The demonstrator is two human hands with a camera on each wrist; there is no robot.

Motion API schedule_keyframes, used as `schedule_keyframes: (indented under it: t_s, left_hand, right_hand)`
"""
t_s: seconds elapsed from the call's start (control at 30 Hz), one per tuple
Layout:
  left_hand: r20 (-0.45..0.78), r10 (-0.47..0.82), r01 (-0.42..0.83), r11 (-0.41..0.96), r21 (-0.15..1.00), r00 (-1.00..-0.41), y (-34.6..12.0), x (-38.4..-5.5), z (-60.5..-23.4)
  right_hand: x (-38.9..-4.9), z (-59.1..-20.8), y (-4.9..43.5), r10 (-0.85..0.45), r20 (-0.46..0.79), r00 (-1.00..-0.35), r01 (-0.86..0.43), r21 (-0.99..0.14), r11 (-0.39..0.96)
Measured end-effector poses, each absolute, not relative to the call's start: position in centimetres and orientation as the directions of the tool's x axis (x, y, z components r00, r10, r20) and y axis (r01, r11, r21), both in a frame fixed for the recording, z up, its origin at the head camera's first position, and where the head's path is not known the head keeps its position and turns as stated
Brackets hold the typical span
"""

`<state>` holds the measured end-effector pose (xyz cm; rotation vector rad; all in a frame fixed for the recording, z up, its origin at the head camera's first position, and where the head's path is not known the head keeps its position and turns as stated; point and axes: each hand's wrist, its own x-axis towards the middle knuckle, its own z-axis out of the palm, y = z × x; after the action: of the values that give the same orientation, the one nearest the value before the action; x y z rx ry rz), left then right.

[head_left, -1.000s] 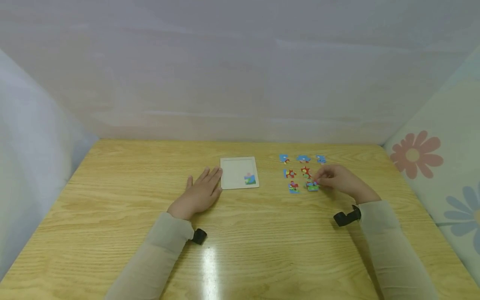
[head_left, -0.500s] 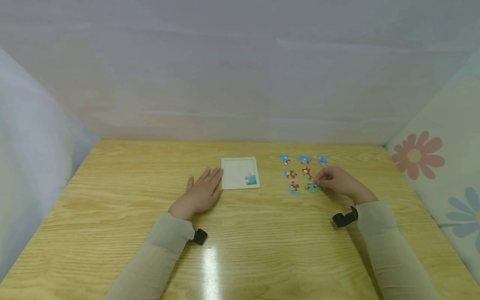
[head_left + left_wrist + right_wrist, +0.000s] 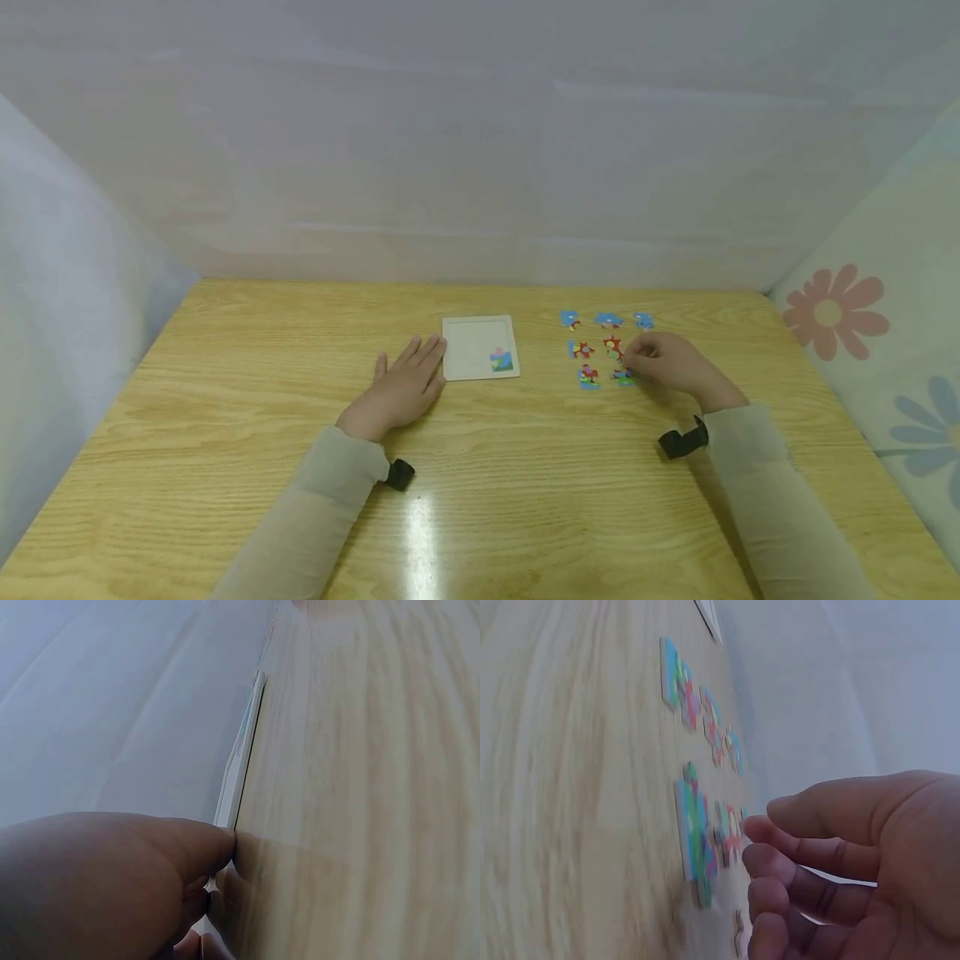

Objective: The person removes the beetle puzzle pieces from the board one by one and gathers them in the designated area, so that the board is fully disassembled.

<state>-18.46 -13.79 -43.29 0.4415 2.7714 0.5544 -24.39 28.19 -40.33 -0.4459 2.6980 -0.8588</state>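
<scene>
A square white puzzle tray (image 3: 467, 346) lies mid-table, with one blue, green and pink puzzle piece (image 3: 502, 361) in its near right corner. My left hand (image 3: 396, 393) rests flat on the table, its fingertips at the tray's left edge; in the left wrist view the tray rim (image 3: 249, 757) shows edge-on. My right hand (image 3: 670, 361) hovers at the right side of the loose pieces, thumb and index close together, fingers loosely bent. Nearest it lie a red puzzle piece (image 3: 612, 344) and a green-blue puzzle piece (image 3: 622, 376), partly covered. In the right wrist view nothing shows between the fingertips.
Several loose pieces lie in rows right of the tray: blue ones (image 3: 608, 320) at the back, a red-yellow one (image 3: 582, 349) and a red-blue one (image 3: 588, 377) on the left. A pale cloth (image 3: 480, 167) stands behind the wooden table (image 3: 525, 483).
My right hand has left the near right piece's edge and shifted slightly left over it, nearer the red piece. That near piece now sits partly covered. My left hand has stayed put.
</scene>
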Motion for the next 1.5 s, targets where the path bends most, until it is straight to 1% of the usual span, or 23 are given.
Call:
schedule_keyframes:
  t_s: [0.13, 0.37, 0.6, 0.77, 0.9, 1.27, 1.5]
  left_hand:
    - [-0.205, 0.350, 0.243, 0.878, 0.412, -0.914, -13.9, -18.5, -43.4]
    - [-0.205, 0.352, 0.244, 0.875, 0.419, -0.913, -13.8, -18.4, -43.3]
    - [-0.211, 0.348, 0.237, 0.876, 0.419, -0.913, -13.7, -18.4, -43.0]
    - [-0.210, 0.345, 0.236, 0.878, 0.418, -0.915, -13.7, -18.4, -43.1]
    - [-0.208, 0.346, 0.235, 0.877, 0.420, -0.915, -13.7, -18.5, -43.2]
    - [-0.180, 0.356, 0.256, 0.871, 0.419, -0.917, -13.9, -18.5, -43.7]
    - [-0.173, 0.359, 0.259, 0.868, 0.424, -0.917, -13.9, -18.6, -43.6]
  right_hand:
    - [-24.0, -40.0, 26.7, -0.367, -0.104, -0.925, -0.238, -0.595, 0.768]
    - [-23.7, -40.2, 23.5, -0.392, 0.024, -0.919, -0.325, -0.607, 0.725]
    - [-23.3, -40.5, 20.1, -0.391, 0.066, -0.918, -0.330, -0.675, 0.660]
    - [-23.2, -40.8, 18.0, -0.413, 0.063, -0.908, -0.336, -0.700, 0.631]
    - [-23.1, -41.1, 16.5, -0.430, 0.037, -0.902, -0.326, -0.710, 0.624]
    - [-23.7, -42.0, 13.7, -0.474, -0.012, -0.880, -0.313, -0.737, 0.599]
    - [-24.1, -42.6, 12.7, -0.457, -0.052, -0.888, -0.273, -0.741, 0.613]
